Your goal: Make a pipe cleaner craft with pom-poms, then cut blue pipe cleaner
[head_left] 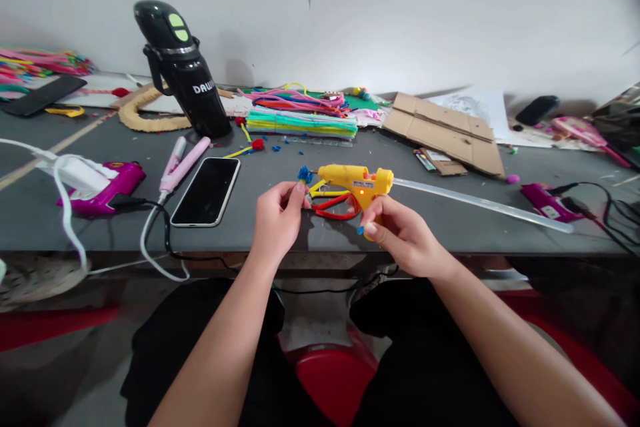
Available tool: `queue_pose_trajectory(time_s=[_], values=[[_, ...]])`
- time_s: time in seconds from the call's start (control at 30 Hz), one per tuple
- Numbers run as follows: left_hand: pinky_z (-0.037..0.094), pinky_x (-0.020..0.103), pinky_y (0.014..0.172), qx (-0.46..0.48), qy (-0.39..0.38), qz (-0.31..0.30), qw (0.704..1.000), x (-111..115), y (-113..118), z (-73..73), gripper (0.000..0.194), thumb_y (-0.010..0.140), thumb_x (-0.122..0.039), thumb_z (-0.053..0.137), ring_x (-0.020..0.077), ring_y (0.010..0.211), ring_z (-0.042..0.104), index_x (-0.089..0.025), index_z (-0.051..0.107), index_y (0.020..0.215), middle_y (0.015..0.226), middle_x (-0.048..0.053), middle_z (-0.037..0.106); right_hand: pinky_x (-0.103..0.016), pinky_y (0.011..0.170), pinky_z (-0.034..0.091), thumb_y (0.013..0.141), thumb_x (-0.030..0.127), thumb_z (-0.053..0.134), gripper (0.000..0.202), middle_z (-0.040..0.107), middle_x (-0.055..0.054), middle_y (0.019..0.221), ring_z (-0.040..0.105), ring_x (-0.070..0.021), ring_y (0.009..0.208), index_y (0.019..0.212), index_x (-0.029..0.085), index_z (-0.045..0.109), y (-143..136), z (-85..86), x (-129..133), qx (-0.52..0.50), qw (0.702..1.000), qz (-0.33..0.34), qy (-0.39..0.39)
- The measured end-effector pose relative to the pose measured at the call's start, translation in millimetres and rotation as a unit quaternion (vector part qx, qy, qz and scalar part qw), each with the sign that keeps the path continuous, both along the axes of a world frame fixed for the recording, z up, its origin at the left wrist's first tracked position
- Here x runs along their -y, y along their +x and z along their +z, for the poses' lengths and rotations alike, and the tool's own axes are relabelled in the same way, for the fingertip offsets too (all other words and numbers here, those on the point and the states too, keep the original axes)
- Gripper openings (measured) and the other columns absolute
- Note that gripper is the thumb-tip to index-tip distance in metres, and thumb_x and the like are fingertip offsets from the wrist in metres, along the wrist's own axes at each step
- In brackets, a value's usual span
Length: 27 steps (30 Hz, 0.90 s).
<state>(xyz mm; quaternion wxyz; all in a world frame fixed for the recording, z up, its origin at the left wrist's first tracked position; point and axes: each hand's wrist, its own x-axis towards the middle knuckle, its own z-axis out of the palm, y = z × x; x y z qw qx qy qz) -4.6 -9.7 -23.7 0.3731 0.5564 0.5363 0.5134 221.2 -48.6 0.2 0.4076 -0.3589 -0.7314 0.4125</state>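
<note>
Bare table (280,167) strip ahead — phone (206,191) left, glue stick (483,204) right.

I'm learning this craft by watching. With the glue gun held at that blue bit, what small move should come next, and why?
Probably a light squeeze of the trigger. The right hand grips the yellow glue gun, its nozzle sits right at the blue bit pinched by the left hand, its light glows, and a long glue stick is loaded behind. Whether the nozzle touches is unclear.

right hand (400,235): grips glue gun (356,183) | left hand (277,217): pinches blue pom-pom (305,175)
</note>
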Motion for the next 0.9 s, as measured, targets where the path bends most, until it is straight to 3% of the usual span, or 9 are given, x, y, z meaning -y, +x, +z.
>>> queue_pose_trajectory(time_s=[0.4,0.63,0.77,0.9], values=[[0.041,0.022,0.055,-0.024,0.056,0.034,0.998,3,0,5.7,0.028,0.093,-0.039,0.057,0.0119,0.060,0.056,-0.016,0.072,0.089,0.067,0.002,0.065,-0.029,0.068,0.042,0.095,0.034,0.059,0.012,0.055,-0.004,0.088,0.052,-0.0163,0.077,0.092,0.022,0.058,11,0.0,-9,0.001,0.998,-0.056,-0.005],[0.041,0.021,0.055,0.001,0.070,0.025,0.997,5,0,6.6,0.027,0.093,-0.040,0.058,0.0114,0.061,0.054,-0.016,0.072,0.090,0.069,0.003,0.064,-0.036,0.078,0.043,0.093,0.036,0.056,0.016,0.059,-0.007,0.095,0.054,-0.0210,0.087,0.087,0.021,0.054,48,-25.9,-61,0.129,0.976,-0.168,0.045],[0.039,0.021,0.052,0.022,0.064,0.007,0.998,4,2,5.1,0.027,0.092,-0.040,0.059,0.0104,0.058,0.051,-0.017,0.071,0.090,0.069,0.002,0.063,-0.034,0.071,0.041,0.089,0.034,0.054,0.014,0.056,-0.005,0.085,0.049,-0.0184,0.074,0.085,0.021,0.052,62,-38.4,-90,0.185,0.960,-0.205,0.046],[0.040,0.021,0.053,0.021,0.058,0.004,0.998,3,2,4.2,0.027,0.092,-0.040,0.059,0.0111,0.061,0.054,-0.017,0.071,0.089,0.070,0.003,0.063,-0.033,0.068,0.039,0.090,0.033,0.053,0.013,0.053,-0.003,0.081,0.045,-0.0165,0.068,0.088,0.020,0.054,67,-40.9,-98,0.221,0.951,-0.208,0.063]])
